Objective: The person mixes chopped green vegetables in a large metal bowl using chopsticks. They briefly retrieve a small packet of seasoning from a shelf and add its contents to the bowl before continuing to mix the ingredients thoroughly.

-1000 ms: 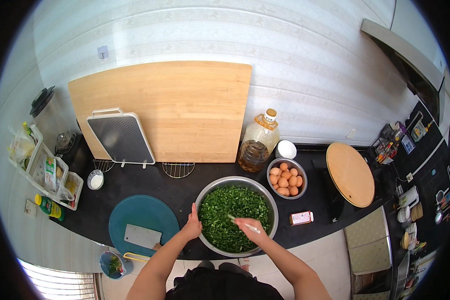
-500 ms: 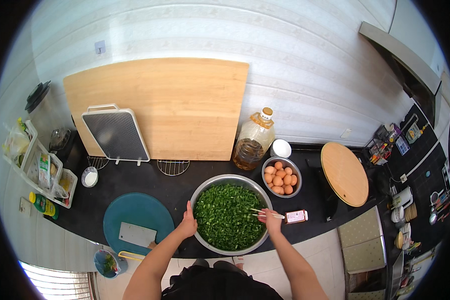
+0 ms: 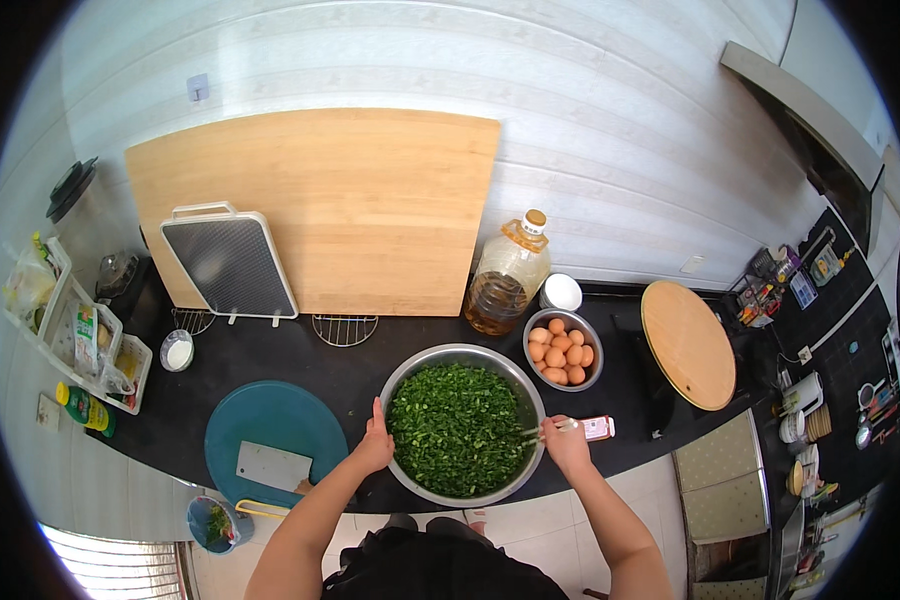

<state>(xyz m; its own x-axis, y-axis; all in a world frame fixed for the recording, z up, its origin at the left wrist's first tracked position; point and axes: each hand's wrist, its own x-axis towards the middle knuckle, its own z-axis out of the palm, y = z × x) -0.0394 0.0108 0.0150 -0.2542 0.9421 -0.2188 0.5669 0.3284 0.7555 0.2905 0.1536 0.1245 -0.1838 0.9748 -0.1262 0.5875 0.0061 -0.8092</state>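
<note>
- Here we are at the black worktop, and right in front of me sits the big steel bowl, its rim close to the near edge!
- Inside it, chopped greens spread wide across the bowl, bright and finely cut.
- Over to my right hand: the grip is closed, pinching pale chopsticks above the bowl's right rim, the tips reaching into the greens on that side.
- And my left hand? That grip is spread, fingers straight, laid along the outside of the bowl's left rim.
- Just beyond my right knuckles lies a small red-and-white box, flat on the worktop.
- Behind that, brown eggs pile up in a smaller steel bowl, near the big one but apart from it.
- Next to the eggs stand a white tub and a large clear bottle with dark liquid low inside.
- Out on my left, a cleaver rests flat on the round teal board, its handle beside my forearm.
- Farther back, a small dish holds something white, and a huge wooden board leans against the wall!
</note>
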